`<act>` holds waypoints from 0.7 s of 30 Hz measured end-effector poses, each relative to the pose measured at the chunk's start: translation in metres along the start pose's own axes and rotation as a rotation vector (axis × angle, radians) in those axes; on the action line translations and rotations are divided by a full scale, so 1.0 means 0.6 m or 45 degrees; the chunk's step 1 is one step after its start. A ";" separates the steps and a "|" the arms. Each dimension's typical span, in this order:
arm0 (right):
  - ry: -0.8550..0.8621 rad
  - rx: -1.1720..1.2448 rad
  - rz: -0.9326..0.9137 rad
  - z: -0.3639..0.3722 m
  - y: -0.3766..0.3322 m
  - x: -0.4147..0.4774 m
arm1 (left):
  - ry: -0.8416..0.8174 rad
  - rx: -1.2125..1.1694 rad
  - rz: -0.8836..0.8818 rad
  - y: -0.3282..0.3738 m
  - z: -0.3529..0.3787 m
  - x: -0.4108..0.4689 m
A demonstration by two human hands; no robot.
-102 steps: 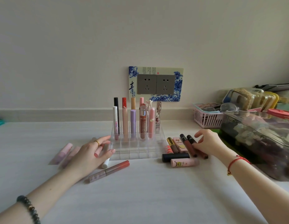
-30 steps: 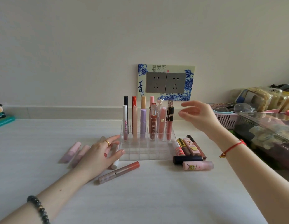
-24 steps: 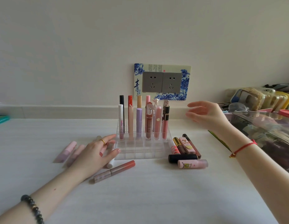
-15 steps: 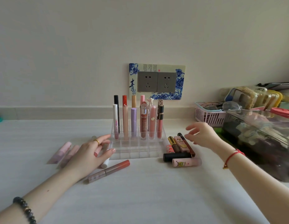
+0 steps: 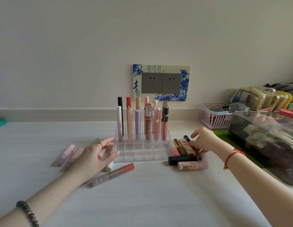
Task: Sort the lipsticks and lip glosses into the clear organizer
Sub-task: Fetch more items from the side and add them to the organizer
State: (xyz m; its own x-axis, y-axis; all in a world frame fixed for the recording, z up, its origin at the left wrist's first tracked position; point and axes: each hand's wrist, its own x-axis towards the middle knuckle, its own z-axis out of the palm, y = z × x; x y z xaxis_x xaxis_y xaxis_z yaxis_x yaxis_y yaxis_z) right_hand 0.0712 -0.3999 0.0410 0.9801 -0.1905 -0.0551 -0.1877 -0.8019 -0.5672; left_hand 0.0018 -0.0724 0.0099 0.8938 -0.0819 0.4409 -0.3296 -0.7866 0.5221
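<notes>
**Right hand takes the next tube while the left steadies the tray**

The clear organizer (image 5: 142, 153) sits mid-tabletop (image 5: 150, 194) near the wall. Its two back rows hold upright lipsticks and glosses (image 5: 148, 126), and its front compartments are bare. We judge that filling runs from back to front, so that tall tubes never block the reach into the next cell.

Just to its right lies a cluster of loose tubes, with a black tube (image 5: 182, 159) and a pink cartoon tube (image 5: 192, 165) crosswise at the front. The right hand (image 5: 203, 140) reaches in low from the right. Its grip is clamped on a dark-capped tube (image 5: 186, 138) at the cluster's far edge, fingers curled over it and thumb beneath. The tube lies flat, not yet lifted.

The left hand (image 5: 95, 154) lies palm down over more loose tubes, its grip apart and fingers relaxed, fingertips touching the organizer's left wall. We read this as bracing a light tray against sliding. A coral gloss (image 5: 114, 174) and pale pink tubes (image 5: 65, 154) lie beside that hand.

A pink basket (image 5: 213, 120) and a clear bin (image 5: 265, 145) stand farther right.
</notes>
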 end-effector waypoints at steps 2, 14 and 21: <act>-0.012 -0.034 0.023 -0.001 -0.004 -0.001 | 0.005 0.010 0.003 0.000 0.000 0.001; -0.080 -0.063 0.135 -0.015 0.000 -0.011 | 0.015 0.016 0.009 -0.001 0.001 0.002; 0.052 0.171 0.006 -0.064 -0.015 -0.035 | 0.035 0.032 0.016 0.000 -0.001 0.001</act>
State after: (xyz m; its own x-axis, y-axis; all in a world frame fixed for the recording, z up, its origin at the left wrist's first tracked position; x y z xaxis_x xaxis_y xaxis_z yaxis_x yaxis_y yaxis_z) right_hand 0.0501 -0.4108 0.0789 0.9754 -0.2188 -0.0263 -0.1794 -0.7187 -0.6718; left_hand 0.0024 -0.0721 0.0104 0.8809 -0.0756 0.4673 -0.3329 -0.8007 0.4981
